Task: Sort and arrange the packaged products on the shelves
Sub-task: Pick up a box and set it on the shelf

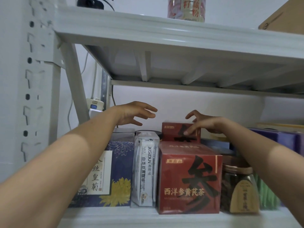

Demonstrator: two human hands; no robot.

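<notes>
- A row of packages is seen at the front of the white metal lower shelf (115, 216): a navy cardboard box with yellow chrysanthemums (120, 175), a clear plastic pack of white sachets (145, 170), a large red cardboard box with a black character (189, 178) and a clear jar with a bronze lid (238, 186), set side by side.
- Behind the large red box, a small red cardboard box (174, 132) of the same design is placed in the back row.
- The small red box is held by the right hand (207, 125): the thumb (187, 131) is pressed on its front face and the fingers are arched over its top edge.
- The left hand (131, 114) is held in the air above the back of the navy box, fingers spread and slightly bent, nothing gripped.
- Purple boxes (279, 137) are stacked at the far right.
- On the grey metal upper shelf (164, 33), a red-printed bottle (185, 9) and a brown carton (284, 17) are seen.
</notes>
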